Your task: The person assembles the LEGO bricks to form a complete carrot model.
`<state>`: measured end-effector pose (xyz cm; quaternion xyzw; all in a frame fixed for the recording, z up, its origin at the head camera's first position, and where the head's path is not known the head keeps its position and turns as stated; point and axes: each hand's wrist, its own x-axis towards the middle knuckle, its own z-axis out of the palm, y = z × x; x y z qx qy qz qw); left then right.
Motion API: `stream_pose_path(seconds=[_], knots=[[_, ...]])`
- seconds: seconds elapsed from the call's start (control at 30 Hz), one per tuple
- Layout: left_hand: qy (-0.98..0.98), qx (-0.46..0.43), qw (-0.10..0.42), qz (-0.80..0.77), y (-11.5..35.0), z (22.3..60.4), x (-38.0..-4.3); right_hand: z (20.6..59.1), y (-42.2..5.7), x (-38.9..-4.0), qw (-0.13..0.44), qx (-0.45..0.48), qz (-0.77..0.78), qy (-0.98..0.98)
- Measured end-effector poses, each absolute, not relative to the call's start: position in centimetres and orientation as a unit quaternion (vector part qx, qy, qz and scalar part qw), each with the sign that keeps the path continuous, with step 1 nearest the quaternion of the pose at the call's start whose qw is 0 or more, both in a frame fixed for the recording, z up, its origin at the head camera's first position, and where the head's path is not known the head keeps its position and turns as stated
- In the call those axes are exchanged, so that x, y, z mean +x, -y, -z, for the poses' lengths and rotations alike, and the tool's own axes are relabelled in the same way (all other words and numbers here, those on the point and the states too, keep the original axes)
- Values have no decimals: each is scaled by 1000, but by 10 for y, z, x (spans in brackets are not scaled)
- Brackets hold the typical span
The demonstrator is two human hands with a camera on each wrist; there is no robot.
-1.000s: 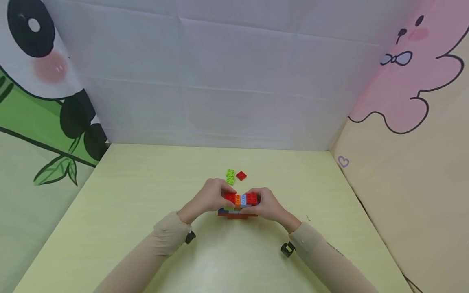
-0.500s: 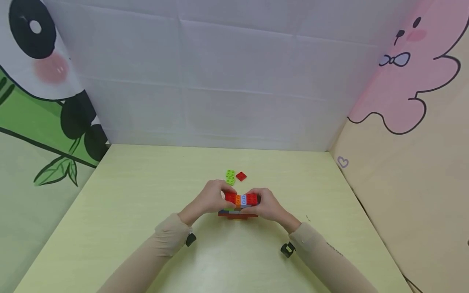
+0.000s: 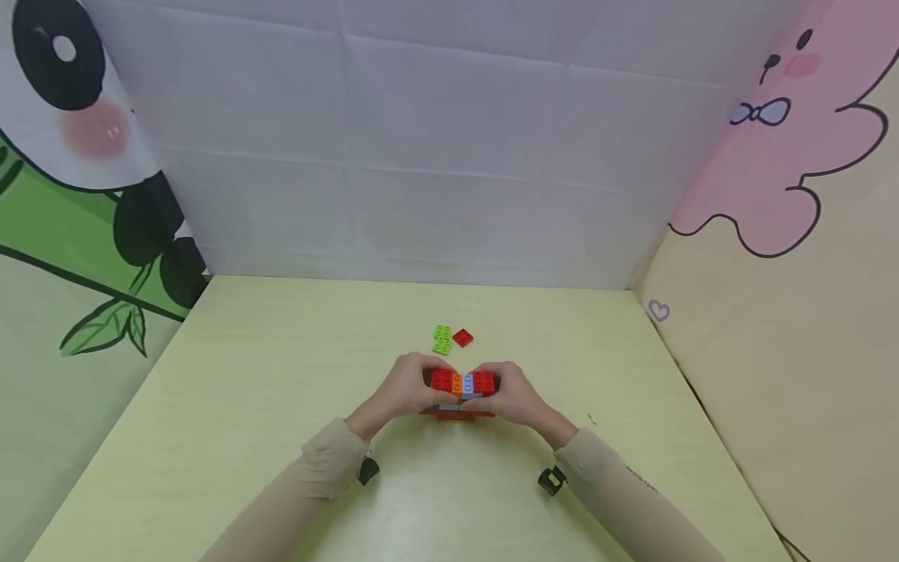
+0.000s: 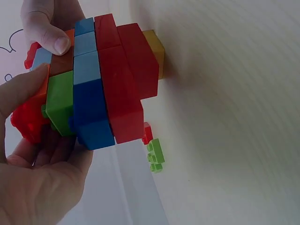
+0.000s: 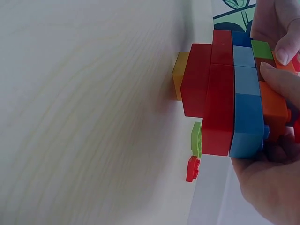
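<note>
A stack of toy building bricks (image 4: 123, 84) stands at the middle of the table, stepped out wider from a yellow brick (image 4: 156, 50) at its foot. Red, blue, light blue, green and orange bricks form its upper layers. My left hand (image 3: 407, 388) grips the left part of the top layers, thumb in front and fingers behind. From the other side my right hand (image 3: 517, 396) holds the right part the same way. The two thumbs (image 4: 55, 41) lie near each other on the front face. Between the hands, red bricks (image 3: 442, 380) show studs up in the head view.
Behind the stack lie light green bricks (image 3: 442, 340) and a flat red brick (image 3: 463, 338) on the pale table (image 3: 316, 328). A white cloth wall (image 3: 449, 156) closes off the back. Painted side panels (image 3: 758, 328) stand left and right.
My left hand has shifted slightly right and toward me, its thumb now further along the stack's front and covering the green brick in the head view. The right hand stays put.
</note>
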<state>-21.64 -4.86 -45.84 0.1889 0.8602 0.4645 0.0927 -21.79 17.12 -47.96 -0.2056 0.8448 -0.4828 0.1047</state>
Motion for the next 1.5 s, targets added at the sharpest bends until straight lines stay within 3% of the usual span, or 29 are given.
stream_pose_path(seconds=[0.8,1.0,1.13,1.3,1.5], knots=[[-850,182,85,-487,46,474,-217,478,-175,-221,117,-221,467,-848],[-859,174,84,-474,45,473,-217,477,-204,-239,209,-257,510,-794],[-861,167,87,-472,44,471,-216,474,-224,-258,247,-222,565,-755],[-866,159,91,-465,43,471,-216,483,-221,-284,188,-137,576,-783],[-866,162,94,-463,42,471,-218,501,-191,-306,92,-98,451,-882]])
